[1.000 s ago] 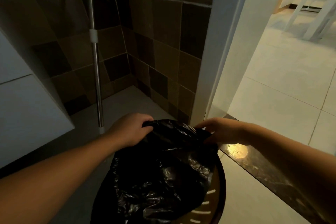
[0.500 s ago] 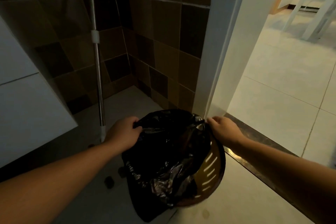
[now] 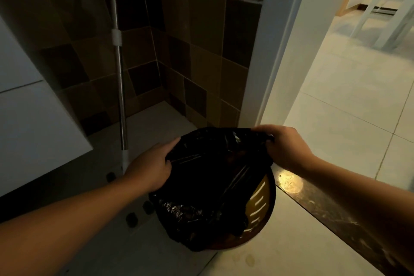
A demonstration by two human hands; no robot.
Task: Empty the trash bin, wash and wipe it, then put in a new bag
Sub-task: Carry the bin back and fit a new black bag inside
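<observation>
Left hand: I see my left hand gripping the near-left edge of the black bag, fingers curled into the plastic.
Right hand: my right hand pinches the far-right edge of the same bag, fingers folded round a bunched bit of its rim.
Black bag: stretched between both hands, its mouth pulled wide; the lower part hangs crumpled inside the bin.
Trash bin: the brown slotted bin stands on the floor beneath the bag, just beside the dark threshold strip; only its right inner wall shows.
Surroundings: a metal pole stands upright near the brown tiled wall; a white cabinet sits to my left; a white door frame rises behind the bin.
</observation>
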